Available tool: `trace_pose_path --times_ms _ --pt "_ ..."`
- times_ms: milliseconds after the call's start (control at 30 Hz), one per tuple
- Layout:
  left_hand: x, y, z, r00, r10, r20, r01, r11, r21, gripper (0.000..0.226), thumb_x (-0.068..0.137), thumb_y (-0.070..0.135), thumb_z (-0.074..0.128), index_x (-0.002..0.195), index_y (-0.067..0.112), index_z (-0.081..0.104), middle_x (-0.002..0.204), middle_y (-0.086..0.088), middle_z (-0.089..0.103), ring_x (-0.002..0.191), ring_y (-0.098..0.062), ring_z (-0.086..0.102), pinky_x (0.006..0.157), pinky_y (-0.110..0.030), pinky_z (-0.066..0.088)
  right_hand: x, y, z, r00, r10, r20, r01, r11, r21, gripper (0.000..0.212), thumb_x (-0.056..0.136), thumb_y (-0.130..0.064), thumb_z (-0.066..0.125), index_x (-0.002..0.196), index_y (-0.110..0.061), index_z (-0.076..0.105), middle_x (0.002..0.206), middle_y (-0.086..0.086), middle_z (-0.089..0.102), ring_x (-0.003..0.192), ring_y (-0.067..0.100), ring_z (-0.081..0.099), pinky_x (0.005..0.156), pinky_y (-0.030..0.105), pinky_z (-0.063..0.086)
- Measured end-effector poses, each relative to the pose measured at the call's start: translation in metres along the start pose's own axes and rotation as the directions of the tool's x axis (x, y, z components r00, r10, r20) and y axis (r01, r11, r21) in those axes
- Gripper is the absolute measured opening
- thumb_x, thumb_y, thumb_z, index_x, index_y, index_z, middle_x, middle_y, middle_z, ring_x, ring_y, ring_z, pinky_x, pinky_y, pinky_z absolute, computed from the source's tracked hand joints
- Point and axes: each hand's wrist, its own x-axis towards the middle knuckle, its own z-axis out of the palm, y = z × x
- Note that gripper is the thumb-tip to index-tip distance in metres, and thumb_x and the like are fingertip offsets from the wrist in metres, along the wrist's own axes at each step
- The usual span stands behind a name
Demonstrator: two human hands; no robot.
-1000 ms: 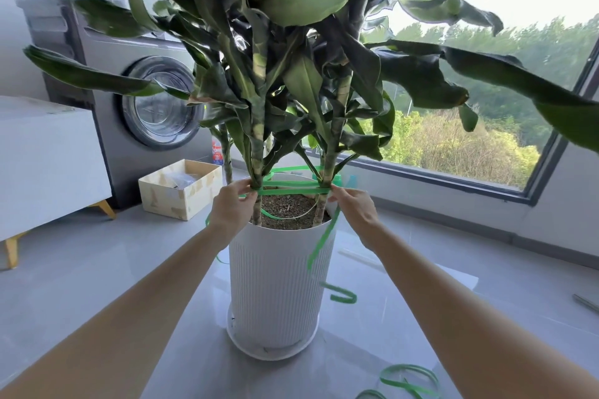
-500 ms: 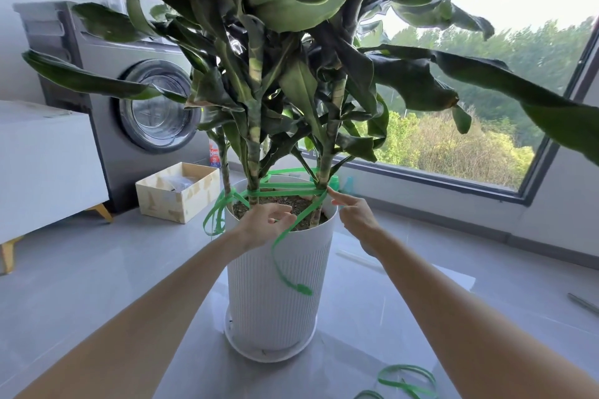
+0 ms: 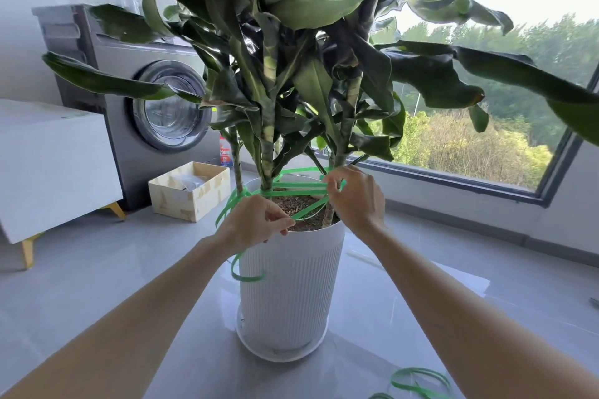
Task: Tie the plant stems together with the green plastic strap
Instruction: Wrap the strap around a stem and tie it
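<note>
**Green plastic strap wound round the stems, both hands on it**

The green plastic strap [image 3: 298, 186] runs in several bands round the striped plant stems [image 3: 267, 152], just above the rim of the tall white ribbed pot [image 3: 291, 285]. Over the pot's near left edge, the left hand [image 3: 256, 220] has its grip closed on the strap, pinching one strand between thumb and forefinger. From there the loose tail hangs down the pot's left side and curls. Above the pot's far right rim, the right hand [image 3: 355, 197] pinches the bands with curled fingers, right beside the right-hand stem. A spare coil of green strap [image 3: 418, 382] lies on the floor right of the pot. A cardboard box [image 3: 191, 191] and a grey washing machine [image 3: 129, 100] stand to its left.
</note>
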Motion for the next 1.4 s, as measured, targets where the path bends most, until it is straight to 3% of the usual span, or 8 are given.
trace_pose_path --times_ms 300,433,633,867,967,1067,1200,1400 --pt "0.003 -0.018 -0.004 0.999 -0.001 -0.032 0.000 0.999 -0.049 0.009 0.081 0.028 0.072 0.079 0.021 0.077 0.063 0.013 0.071 0.043 -0.005 0.056 0.053 -0.020 0.048 0.038 -0.005 0.024 0.938 -0.112 0.329 0.195 0.953 -0.231 0.017 0.083 0.000 0.059 0.096 -0.003 0.070 0.099 0.019 0.067 0.081 0.035 0.068 0.065 0.045 0.059" --pt "0.005 -0.024 -0.002 0.999 0.015 -0.032 -0.017 0.999 -0.049 0.009 0.080 0.027 0.073 0.082 0.020 0.078 0.065 0.013 0.072 0.043 -0.007 0.058 0.051 -0.020 0.049 0.046 -0.011 0.030 0.915 -0.057 0.399 0.178 0.945 -0.273 0.024 0.081 0.003 0.060 0.103 -0.004 0.067 0.108 0.016 0.064 0.090 0.028 0.066 0.070 0.047 0.059" --pt "0.006 -0.025 -0.004 0.998 0.050 -0.041 -0.052 0.998 -0.035 0.008 0.080 0.025 0.072 0.083 0.020 0.078 0.064 0.015 0.071 0.043 -0.005 0.058 0.051 -0.016 0.048 0.056 -0.009 0.027 0.878 -0.028 0.478 0.165 0.955 -0.246 0.017 0.086 0.000 0.059 0.099 -0.002 0.070 0.101 0.016 0.067 0.063 0.026 0.071 0.061 0.041 0.060" --pt "0.006 -0.025 -0.006 0.996 0.038 -0.078 -0.040 0.999 -0.018 0.009 0.082 0.025 0.070 0.082 0.021 0.078 0.065 0.013 0.071 0.043 -0.006 0.057 0.053 -0.017 0.048 0.040 -0.003 0.030 0.921 -0.101 0.377 0.208 0.944 -0.255 0.027 0.078 0.003 0.058 0.102 -0.003 0.066 0.102 0.021 0.066 0.097 0.032 0.063 0.076 0.050 0.057" --pt "0.006 -0.022 -0.008 0.994 0.044 -0.098 -0.037 0.997 0.072 0.012 0.083 0.031 0.069 0.082 0.024 0.078 0.066 0.012 0.071 0.043 -0.002 0.057 0.054 -0.017 0.048 0.044 -0.005 0.025 0.915 -0.111 0.389 0.250 0.911 -0.329 0.012 0.083 -0.004 0.064 0.082 -0.012 0.073 0.079 0.013 0.070 0.067 0.029 0.064 0.079 0.044 0.057" --pt "0.005 -0.016 -0.012 0.990 0.038 -0.137 -0.020 0.992 0.127 0.013 0.083 0.035 0.068 0.081 0.026 0.078 0.062 0.016 0.069 0.046 0.003 0.058 0.055 -0.015 0.046 0.047 -0.007 0.023 0.914 -0.095 0.394 0.262 0.880 -0.396 0.018 0.089 -0.013 0.064 0.103 -0.017 0.073 0.100 0.008 0.072 0.090 0.027 0.068 0.082 0.041 0.055" --pt "0.006 -0.008 -0.018 0.977 0.012 -0.214 0.030 0.981 0.191 0.017 0.083 0.039 0.067 0.074 0.029 0.077 0.039 0.023 0.051 0.046 0.003 0.056 0.053 -0.018 0.039 0.040 -0.004 0.024 0.930 -0.081 0.359 0.242 0.869 -0.432 0.018 0.091 -0.014 0.059 0.095 -0.024 0.073 0.089 0.003 0.070 0.082 0.023 0.066 0.068 0.028 0.050" --pt "0.008 0.000 -0.019 0.934 0.030 -0.356 0.075 0.958 0.278 0.017 0.084 0.039 0.067 0.087 0.026 0.077 0.064 0.010 0.068 0.049 0.001 0.048 0.049 -0.012 0.028 0.028 0.012 0.017 0.952 -0.175 0.250 0.201 0.976 -0.081 0.021 0.092 -0.012 0.058 0.105 -0.019 0.074 0.095 0.004 0.075 0.057 0.013 0.065 0.054 0.025 0.052"
